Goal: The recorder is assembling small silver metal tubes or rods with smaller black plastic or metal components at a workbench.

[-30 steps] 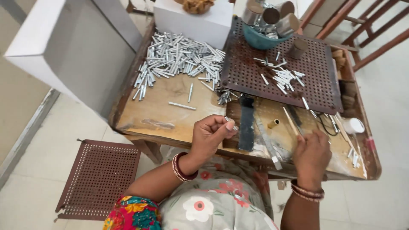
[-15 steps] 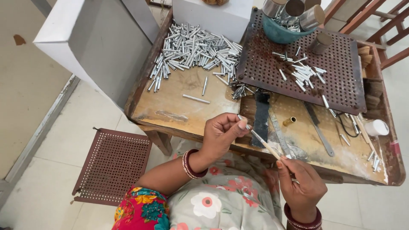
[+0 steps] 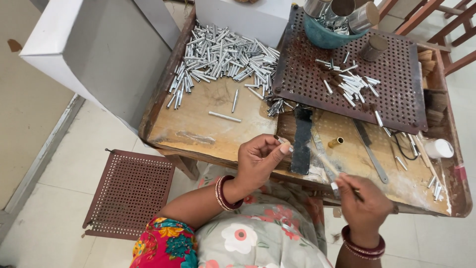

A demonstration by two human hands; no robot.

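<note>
Left hand (image 3: 258,161) raised, fingers pinched; right hand (image 3: 364,203) curled in a grip.

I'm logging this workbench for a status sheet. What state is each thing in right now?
left hand: raised, pinching a small metal tube at the fingertips
right hand: gripping a thin stick, tip angled toward the tube
tube pile: loose, heaped on the wooden table
perforated tray: lying flat, a few tubes scattered on it
teal bowl: holding metal cups
perforated stool: on the floor, bare
</note>
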